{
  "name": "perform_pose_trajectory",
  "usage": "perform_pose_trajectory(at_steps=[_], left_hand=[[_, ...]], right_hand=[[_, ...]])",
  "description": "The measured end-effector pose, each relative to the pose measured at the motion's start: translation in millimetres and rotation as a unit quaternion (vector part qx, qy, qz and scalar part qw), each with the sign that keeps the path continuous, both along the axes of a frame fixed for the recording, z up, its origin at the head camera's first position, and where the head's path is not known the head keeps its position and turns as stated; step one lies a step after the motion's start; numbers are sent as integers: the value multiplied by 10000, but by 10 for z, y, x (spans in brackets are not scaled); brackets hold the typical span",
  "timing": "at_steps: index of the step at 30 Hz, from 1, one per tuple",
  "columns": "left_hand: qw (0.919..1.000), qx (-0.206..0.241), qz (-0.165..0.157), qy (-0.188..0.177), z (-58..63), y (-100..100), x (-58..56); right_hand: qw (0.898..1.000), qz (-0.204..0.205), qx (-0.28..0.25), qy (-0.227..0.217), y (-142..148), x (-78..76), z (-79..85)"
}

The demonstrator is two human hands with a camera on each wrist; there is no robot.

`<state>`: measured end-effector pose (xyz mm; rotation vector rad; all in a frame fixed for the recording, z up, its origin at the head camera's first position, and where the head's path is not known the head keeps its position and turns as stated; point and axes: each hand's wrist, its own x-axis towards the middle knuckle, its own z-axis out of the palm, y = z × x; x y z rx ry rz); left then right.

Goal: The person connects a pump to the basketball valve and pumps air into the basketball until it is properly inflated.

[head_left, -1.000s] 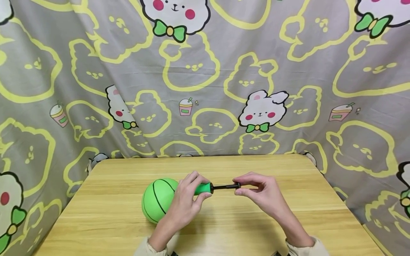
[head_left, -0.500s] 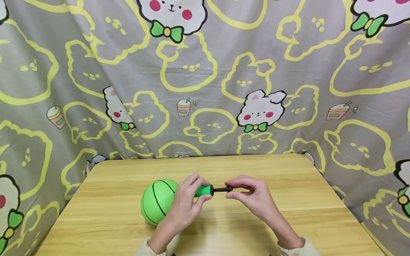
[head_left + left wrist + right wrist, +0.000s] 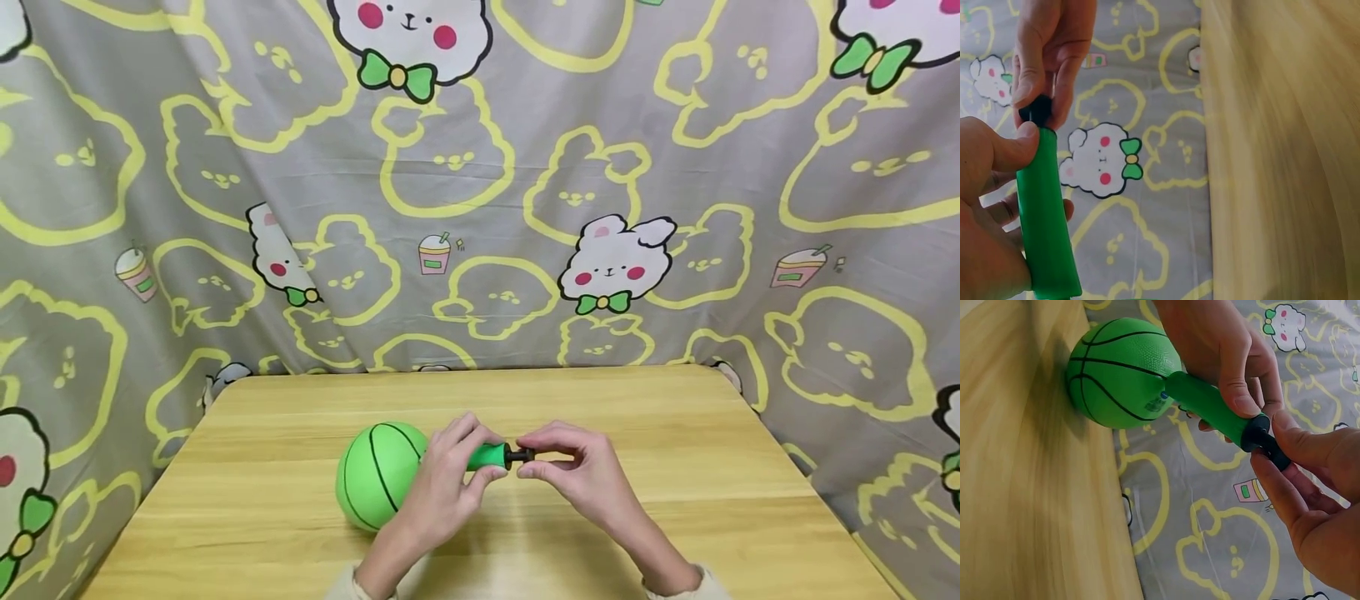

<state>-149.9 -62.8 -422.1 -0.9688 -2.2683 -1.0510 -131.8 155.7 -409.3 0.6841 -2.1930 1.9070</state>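
A green hand pump (image 3: 1207, 406) with a black end cap points at a green ball (image 3: 1119, 375) with black seam lines, which sits on the table. My left hand (image 3: 447, 477) grips the pump's green barrel (image 3: 1044, 219), thumb near its black cap. On the other side my right hand (image 3: 581, 471) pinches the black handle (image 3: 528, 455) between thumb and fingers. Only a short piece of black rod shows between handle and barrel. In the right wrist view the pump's far end meets the ball near a small blue spot; the needle itself cannot be made out.
The wooden table (image 3: 300, 408) has rounded far corners. Behind it and along both sides hangs a grey curtain (image 3: 480, 233) printed with yellow outlines and white rabbits.
My right hand has moved left toward my left hand, pushing the handle in, so much less rod shows. The left hand keeps its grip; the ball stays about where it was.
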Motion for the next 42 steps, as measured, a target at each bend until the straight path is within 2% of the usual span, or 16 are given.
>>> perform_pose_trajectory(at_steps=[13,21,28,35,42], left_hand=[[9994,-344,-1,-99,-19,-40,-31],[9993,-344,9,-148,-3,-84,-40],[9989,-376,24,-294,-8,-98,-30],[9997,-207,71,-116,-6,-122,-68],[9996,-171,197,-92,3,-174,-75]], right_hand=[[9999,99,40,123,32,32,-55],[9991,265,83,324,170,73,42],[9991,348,220,112,354,107,109],[9991,368,204,30,540,134,192],[9986,425,216,239,685,154,230]])
